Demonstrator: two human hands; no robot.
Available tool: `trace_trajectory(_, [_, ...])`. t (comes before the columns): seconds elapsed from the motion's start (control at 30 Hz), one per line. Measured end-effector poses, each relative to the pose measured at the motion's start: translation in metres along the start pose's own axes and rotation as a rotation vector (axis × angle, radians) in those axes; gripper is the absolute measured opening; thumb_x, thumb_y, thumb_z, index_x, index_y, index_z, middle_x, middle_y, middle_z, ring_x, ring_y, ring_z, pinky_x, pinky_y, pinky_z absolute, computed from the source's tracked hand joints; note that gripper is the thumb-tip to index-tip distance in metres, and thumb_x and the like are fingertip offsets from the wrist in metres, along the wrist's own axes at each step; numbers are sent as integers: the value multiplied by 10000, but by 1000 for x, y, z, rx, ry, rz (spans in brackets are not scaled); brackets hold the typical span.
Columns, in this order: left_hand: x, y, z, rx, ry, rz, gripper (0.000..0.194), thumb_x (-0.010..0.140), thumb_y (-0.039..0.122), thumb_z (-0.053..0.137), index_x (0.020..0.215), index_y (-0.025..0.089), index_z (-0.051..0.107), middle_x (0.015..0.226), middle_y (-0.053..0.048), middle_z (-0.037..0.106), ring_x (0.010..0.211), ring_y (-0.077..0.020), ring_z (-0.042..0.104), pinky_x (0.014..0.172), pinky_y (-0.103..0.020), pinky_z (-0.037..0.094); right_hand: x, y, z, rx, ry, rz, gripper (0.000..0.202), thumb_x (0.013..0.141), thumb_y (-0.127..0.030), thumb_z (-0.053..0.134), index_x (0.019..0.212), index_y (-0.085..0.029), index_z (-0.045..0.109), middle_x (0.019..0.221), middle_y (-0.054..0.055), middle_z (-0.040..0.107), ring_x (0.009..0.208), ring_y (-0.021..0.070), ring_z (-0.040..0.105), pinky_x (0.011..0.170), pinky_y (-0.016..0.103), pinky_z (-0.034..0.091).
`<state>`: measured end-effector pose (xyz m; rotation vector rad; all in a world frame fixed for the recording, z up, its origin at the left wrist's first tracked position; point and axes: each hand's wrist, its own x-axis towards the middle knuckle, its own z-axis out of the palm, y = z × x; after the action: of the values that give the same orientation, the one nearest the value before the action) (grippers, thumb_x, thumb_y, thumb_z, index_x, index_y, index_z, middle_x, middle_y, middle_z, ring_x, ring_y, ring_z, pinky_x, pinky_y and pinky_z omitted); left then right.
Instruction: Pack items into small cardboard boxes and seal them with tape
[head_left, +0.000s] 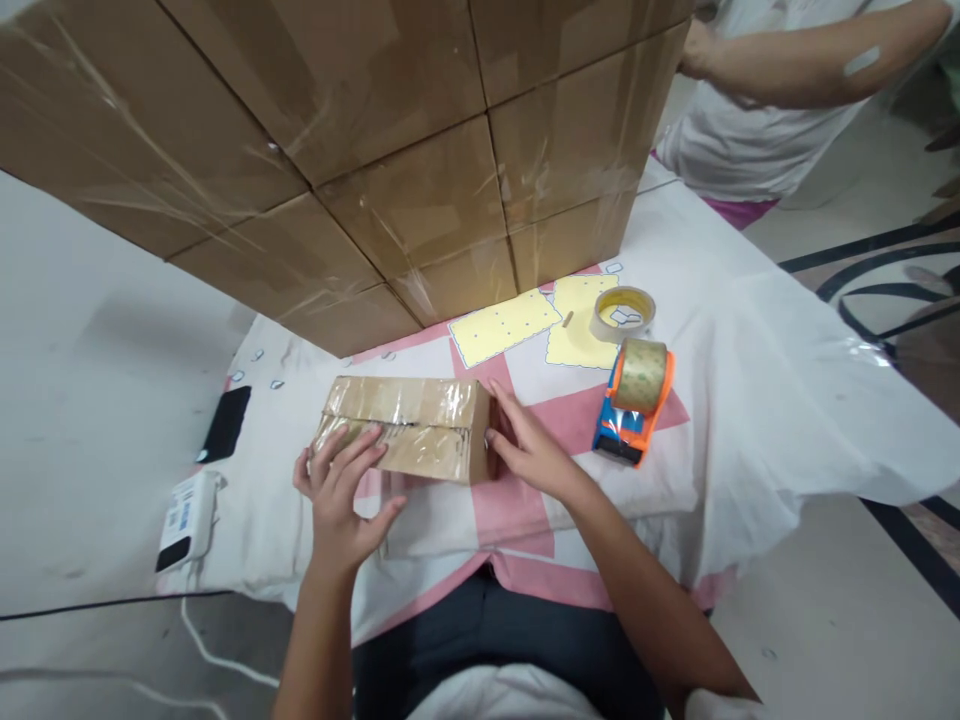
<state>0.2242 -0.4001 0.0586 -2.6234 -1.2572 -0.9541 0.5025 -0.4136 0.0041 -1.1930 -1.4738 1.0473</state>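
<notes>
A small brown cardboard box [427, 440] with shiny clear tape over its top lies on the cloth-covered table in front of me. My left hand [345, 490] rests on the box's left part, its fingers spread over the near top edge and the thumb held away. At the box's right end is my right hand [529, 445], fingers apart, with the fingertips touching that side. To the right lies a blue and orange tape dispenser [634, 405] with a roll of tape in it. Behind the dispenser sits a loose tape roll [624, 313].
A wall of large taped cartons [420, 200] stands across the back. The table's cloth [720, 400] hangs rightward. At left are a black phone [226, 424] and a white power strip [187, 520] with a cable. Another person's arm [810, 65] shows at upper right.
</notes>
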Motion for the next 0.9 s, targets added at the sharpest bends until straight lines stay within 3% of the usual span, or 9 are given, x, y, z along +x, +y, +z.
trace_trajectory(0.1, [-9,35,10,-29,-4,-106,1048,695,693,754,1515,195,331,1640,-215,257,1551,-435,61,1214,-690,92,-7,-10,6,-68,-141,-20,745,945,-292,566,1593,-291,198,1489,123,420,1407,289,422,1170,515,373])
trace_trajectory(0.17, [-18,58,24,-35,83,-173,1213,665,567,846,1583,218,134,1688,-203,39,1558,-419,-46,1220,-693,57,-10,-17,10,-125,-181,-53,716,934,-279,594,1567,-274,260,1439,125,434,1361,293,460,1144,511,408])
trace_trajectory(0.23, [-25,72,38,-30,180,-227,1278,660,403,892,1593,255,31,1690,-193,-30,1564,-395,-44,1227,-680,80,-12,-21,14,-169,-187,-86,619,933,-253,592,1505,-249,358,1387,124,455,1335,291,473,1136,505,419])
trace_trajectory(0.37, [-30,77,52,-2,254,-249,1285,651,306,899,1584,284,16,1684,-200,-24,1565,-393,4,1217,-688,139,-13,-23,18,-206,-166,-105,506,935,-235,587,1414,-220,427,1341,131,484,1299,295,493,1118,515,436])
trace_trajectory(0.53, [-27,75,51,-3,265,-231,1092,690,282,851,1532,284,156,1668,-191,59,1558,-413,27,1206,-722,115,-13,-21,19,-228,-148,-161,479,928,-212,587,1382,-211,434,1340,137,522,1303,296,493,1118,529,431])
trace_trajectory(0.67, [-29,75,53,13,268,-233,1035,721,264,824,1511,287,155,1626,-191,100,1555,-427,7,1202,-733,136,-14,-17,20,-230,-150,-184,553,928,-228,597,1437,-210,381,1439,156,506,1380,299,452,1147,537,397])
trace_trajectory(0.9, [-27,74,46,61,244,-44,851,753,126,784,1432,362,327,1379,-89,294,1554,-437,-19,1243,-695,160,-17,-19,26,-308,-127,-156,607,910,-309,659,1443,-172,404,1404,186,584,1291,338,560,1075,535,450])
